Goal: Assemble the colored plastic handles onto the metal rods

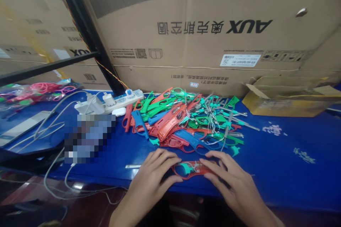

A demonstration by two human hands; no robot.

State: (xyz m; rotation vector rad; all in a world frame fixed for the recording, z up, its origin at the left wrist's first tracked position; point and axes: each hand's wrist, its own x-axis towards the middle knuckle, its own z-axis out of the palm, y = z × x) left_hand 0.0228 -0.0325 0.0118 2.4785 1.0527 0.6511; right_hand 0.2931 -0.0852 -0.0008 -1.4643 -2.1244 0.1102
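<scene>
At the table's front edge I hold a red long-nosed lighter casing (pixel 198 167), lying sideways with its inside facing up. A teal trigger (pixel 185 168) and thin white wires show in it. My left hand (pixel 161 170) is closed on the trigger end, thumb below and fingers above. A metal tube (pixel 133 166) sticks out left from behind that hand. The other end is gripped by my right hand (pixel 226 172), whose fingers cover part of it. Just beyond my hands lies a heap of lighter casings (pixel 170 122) in red, green, blue and orange, with metal tubes, teal triggers and wires.
A white power strip (pixel 124 101) with plugged-in chargers and cables stands left of the heap, near a blurred-out device (pixel 90 136). An open cardboard box (pixel 287 104) sits at the back right. Large cartons (pixel 197 53) form a wall behind the blue table (pixel 293 184).
</scene>
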